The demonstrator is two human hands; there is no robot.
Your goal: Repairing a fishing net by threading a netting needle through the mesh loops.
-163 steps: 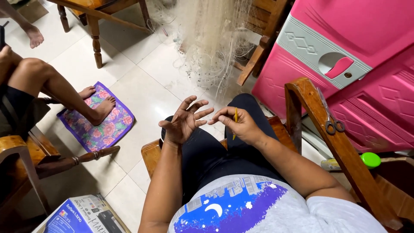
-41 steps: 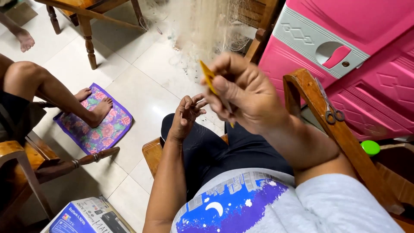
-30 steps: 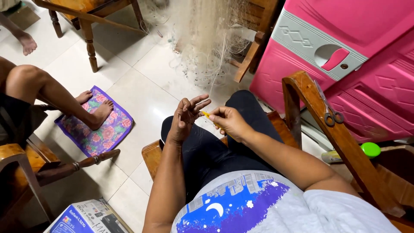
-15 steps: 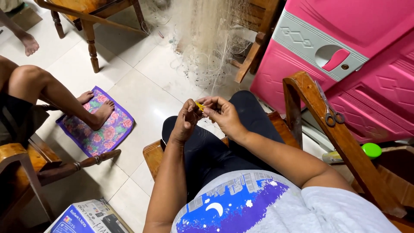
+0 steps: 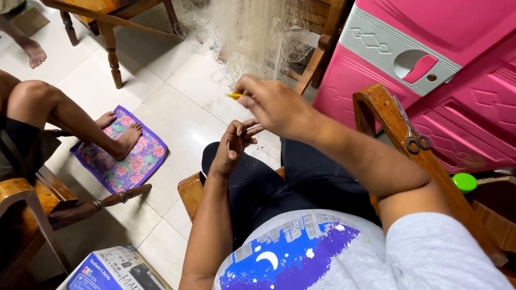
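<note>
Two hands worked above the lap: the right hand (image 5: 277, 104) pinched a yellow netting needle (image 5: 234, 95), raised before the pale fishing net (image 5: 252, 35); the left hand (image 5: 232, 146), just below, curled narrowly around fine net strands.

Slim yellow netting needle (image 5: 234, 95), level, pinched at one end, pale fishing net (image 5: 252, 32) hanging beyond

Pink cabinet (image 5: 457, 80), floral purple mat (image 5: 121, 156), yellow needle (image 5: 234, 95)

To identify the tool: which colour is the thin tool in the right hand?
Yellow tool; head view.
</note>
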